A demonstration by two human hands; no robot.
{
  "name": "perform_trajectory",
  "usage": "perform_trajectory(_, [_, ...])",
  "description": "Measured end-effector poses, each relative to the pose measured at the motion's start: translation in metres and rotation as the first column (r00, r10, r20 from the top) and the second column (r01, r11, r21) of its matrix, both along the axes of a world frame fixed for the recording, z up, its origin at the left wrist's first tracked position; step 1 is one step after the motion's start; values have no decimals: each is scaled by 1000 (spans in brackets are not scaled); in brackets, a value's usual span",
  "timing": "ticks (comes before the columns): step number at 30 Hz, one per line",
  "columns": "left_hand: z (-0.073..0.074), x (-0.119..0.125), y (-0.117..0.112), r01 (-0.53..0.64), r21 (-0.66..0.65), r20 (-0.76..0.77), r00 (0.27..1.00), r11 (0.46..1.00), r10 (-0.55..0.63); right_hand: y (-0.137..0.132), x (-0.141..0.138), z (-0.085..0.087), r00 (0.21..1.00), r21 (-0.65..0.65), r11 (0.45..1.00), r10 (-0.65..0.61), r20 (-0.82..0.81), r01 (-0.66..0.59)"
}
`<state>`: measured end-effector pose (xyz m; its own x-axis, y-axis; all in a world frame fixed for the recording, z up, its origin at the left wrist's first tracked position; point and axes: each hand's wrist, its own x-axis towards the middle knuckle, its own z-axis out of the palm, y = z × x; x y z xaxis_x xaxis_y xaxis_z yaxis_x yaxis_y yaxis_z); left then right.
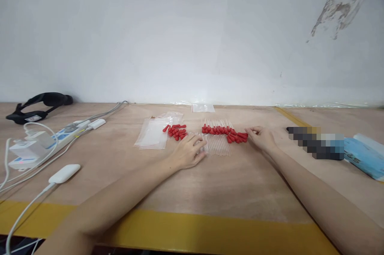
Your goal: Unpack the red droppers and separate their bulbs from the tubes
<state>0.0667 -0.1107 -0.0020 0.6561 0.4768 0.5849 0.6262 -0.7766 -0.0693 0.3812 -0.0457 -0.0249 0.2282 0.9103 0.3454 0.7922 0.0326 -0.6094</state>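
Two rows of clear slim tubes lie side by side on the table. Red rubber bulbs run along the middle between the rows. My left hand rests palm down over the left end of the nearer row, its fingers bent and apart. Just beyond its knuckles is a loose pile of red bulbs. Another heap of red bulbs lies at the right end of the tubes. My right hand is beside this heap, fingers reaching to its edge and apart. Its palm side is hidden.
Clear plastic bags are stacked left of the bulbs, with another bag by the wall. A power strip, white cables and a white device occupy the left. A black strap lies behind. A blue packet is at right.
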Motion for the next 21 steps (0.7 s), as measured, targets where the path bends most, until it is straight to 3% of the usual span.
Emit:
perform_trajectory(4, [-6, -25, -2, -49, -23, 136, 989, 999, 51, 2, -4, 12, 1000, -66, 998, -18, 18, 19])
perform_trajectory(9, [-9, -29, -4, -20, -43, 207, 978, 999, 28, 24, -23, 35, 993, -236, 970, -32, 114, 59])
perform_trajectory(15, [-5, -24, -6, 75, -34, 135, 988, 997, -70, 56, -42, 44, 975, -398, 903, -80, 209, 159])
perform_trajectory(21, [-5, -10, -1, 135, -110, -127, 981, 985, -148, 65, -47, 39, 983, -381, 923, 27, 182, 45])
